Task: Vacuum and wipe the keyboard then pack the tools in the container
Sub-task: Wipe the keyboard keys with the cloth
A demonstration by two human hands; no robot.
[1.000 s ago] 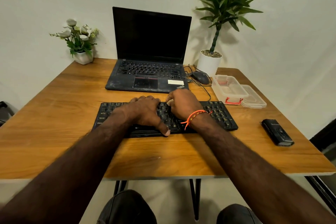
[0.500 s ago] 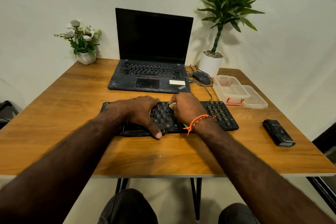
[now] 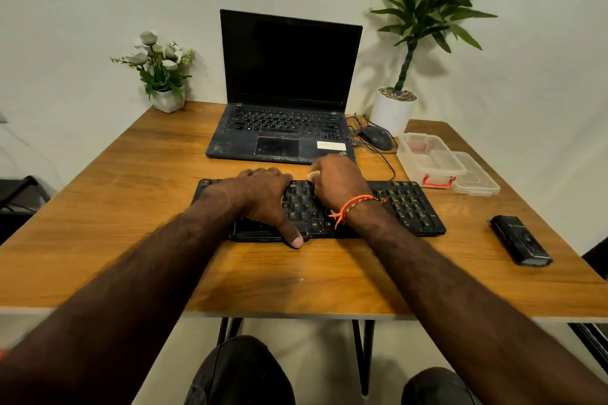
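Observation:
A black keyboard [image 3: 404, 204] lies across the middle of the wooden table [image 3: 131, 207]. My left hand [image 3: 263, 197] rests on its left half, fingers over the far edge and thumb against the near edge. My right hand [image 3: 339, 184] is over the keyboard's middle, fingers curled round a small whitish wipe [image 3: 312, 175], of which only a bit shows by the keys. A black handheld vacuum [image 3: 521, 240] lies on the table at the right, apart from both hands. A clear plastic container [image 3: 427, 154] with a red latch stands open at the back right, its lid [image 3: 477, 177] beside it.
An open black laptop [image 3: 286, 128] sits just behind the keyboard. A black mouse [image 3: 376, 137] with cable lies to its right. A white pot with a tall green plant [image 3: 393, 108] and a small flower pot [image 3: 167, 99] stand at the back. My knees show below the table's front edge.
My right hand with the wipe has slid leftwards and towards the keyboard's far edge. My left hand has shifted left along the keyboard. The camera has also tilted slightly.

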